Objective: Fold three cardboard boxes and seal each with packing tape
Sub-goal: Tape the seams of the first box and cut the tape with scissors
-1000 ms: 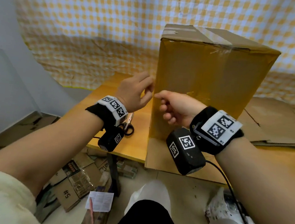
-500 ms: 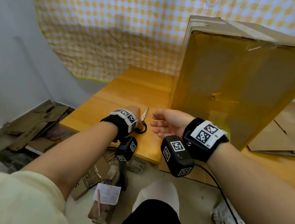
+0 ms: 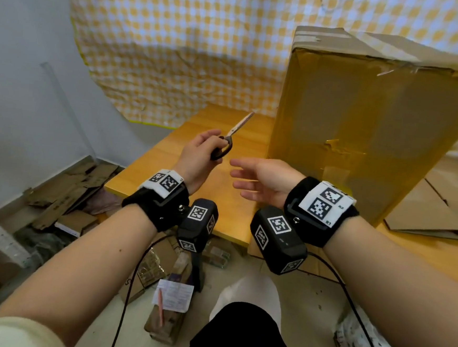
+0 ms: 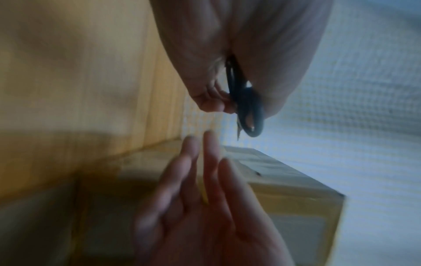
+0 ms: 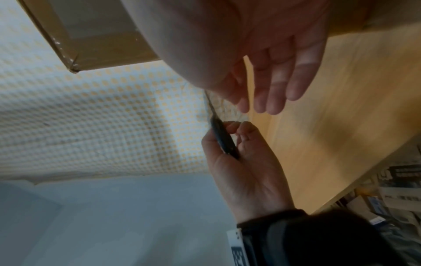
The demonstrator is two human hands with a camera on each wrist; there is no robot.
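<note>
Holding scissors (image 3: 229,137) by the handles in my left hand (image 3: 199,157); right hand (image 3: 262,183) spread, empty, just beside. Beyond, taped box (image 3: 363,123) stands on the tabletop (image 3: 192,132): light, stiff, probably slick where taped, so grip bare edges.

Not much you can actually read here. The white tag on the right wrist band (image 3: 327,201), back up the arm from the fingers (image 3: 242,185), has two black square codes plus tiny characters that look like "R1" and "R2", pretty blurry though. The printed slip on the floor (image 3: 174,295) is too small to read.
</note>
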